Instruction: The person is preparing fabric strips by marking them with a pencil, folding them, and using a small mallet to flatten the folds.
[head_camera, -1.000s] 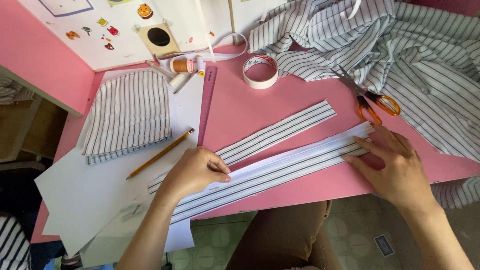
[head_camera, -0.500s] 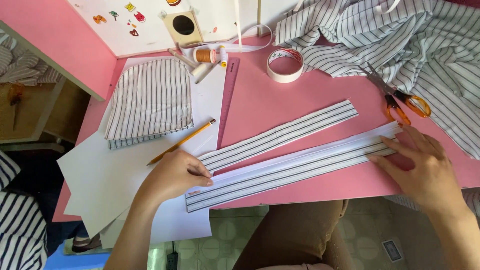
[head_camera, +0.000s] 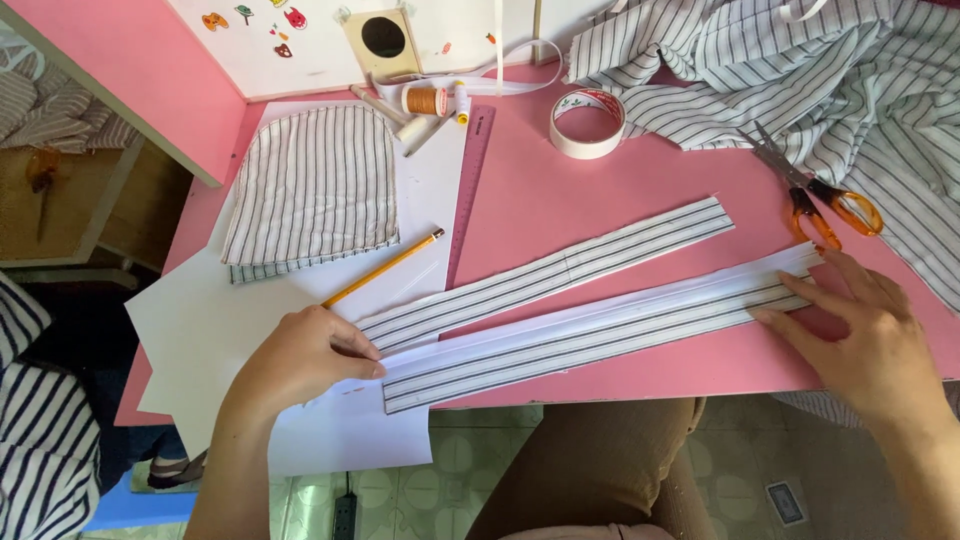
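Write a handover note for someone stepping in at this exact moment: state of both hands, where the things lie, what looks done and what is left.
Left hand: flat, fingertips pinning the near end of the long striped fabric strip with a white paper strip on it.
Right hand: flat, pressing the same strip's far end.
Both hands are open and grip nothing.
A second, shorter striped fabric strip lies just behind, untouched.
The yellow pencil, pink ruler, orange-handled scissors and roll of tape lie free on the pink table.
Done: both strips are cut out.
Left: paper and fabric are only held together, with nothing fastening them.
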